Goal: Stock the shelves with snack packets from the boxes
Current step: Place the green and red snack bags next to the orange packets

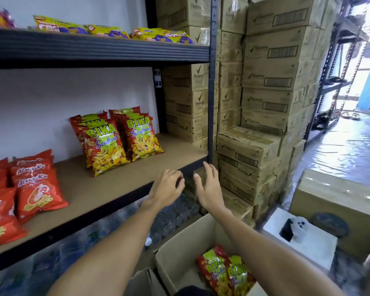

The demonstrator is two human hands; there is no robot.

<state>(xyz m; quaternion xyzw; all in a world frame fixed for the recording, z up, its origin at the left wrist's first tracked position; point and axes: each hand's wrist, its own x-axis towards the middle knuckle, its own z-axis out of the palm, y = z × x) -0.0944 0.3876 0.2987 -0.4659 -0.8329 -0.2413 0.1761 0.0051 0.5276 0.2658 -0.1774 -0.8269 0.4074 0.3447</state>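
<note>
Red and yellow Bika Seafood packets stand in two short rows on the brown middle shelf. More Bika packets lie in an open cardboard box below me. Both hands hover in front of the shelf's front edge, near its right post. My left hand has loosely curled fingers and holds nothing. My right hand has spread fingers and is empty too.
Orange-red snack packets fill the shelf's left part. Yellow packets lie on the upper shelf. Wrapped water bottles sit under the shelf. Tall stacks of cartons stand to the right, and a white box and a taped carton are by the aisle.
</note>
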